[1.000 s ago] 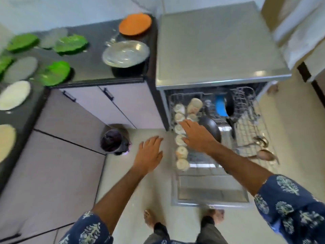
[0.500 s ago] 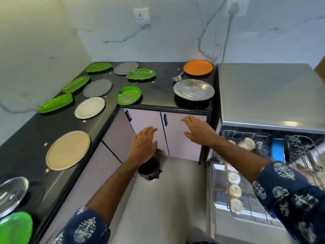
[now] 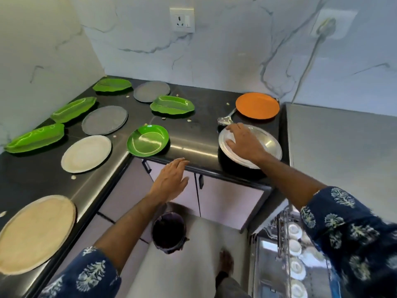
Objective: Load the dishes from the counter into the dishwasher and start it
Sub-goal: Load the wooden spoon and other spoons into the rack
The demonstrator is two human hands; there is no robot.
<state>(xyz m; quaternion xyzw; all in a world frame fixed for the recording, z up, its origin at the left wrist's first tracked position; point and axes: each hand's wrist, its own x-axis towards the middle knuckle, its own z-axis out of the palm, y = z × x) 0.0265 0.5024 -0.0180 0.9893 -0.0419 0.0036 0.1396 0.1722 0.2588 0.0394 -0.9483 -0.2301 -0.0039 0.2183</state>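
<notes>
Right hand [image 3: 245, 143] now flat on steel plate [image 3: 268, 147], fingers spread; left hand [image 3: 169, 181] open, empty.

We see a dark counter [image 3: 193, 134] that looks like polished stone, smooth and glossy, throwing back streaks of light along its front edge. The round green plate [image 3: 147, 140] and the green leaf-shaped plates [image 3: 172, 104] look like shiny plastic with bright highlights. The grey plates [image 3: 104, 119] are matt and faintly grainy, and the cream plate [image 3: 86, 153] is dull too. The big tan plate [image 3: 35, 233] has a rough, fibrous look. The orange plate [image 3: 257, 105] is smooth with a soft sheen. The steel lid [image 3: 268, 145] is brushed, reflective metal, as is the spoon [image 3: 225, 119]. The dishwasher top [image 3: 343, 151] is satin metal. The wall [image 3: 236, 50] is smooth veined marble. The sleeves [image 3: 348, 229] are printed cloth.
</notes>
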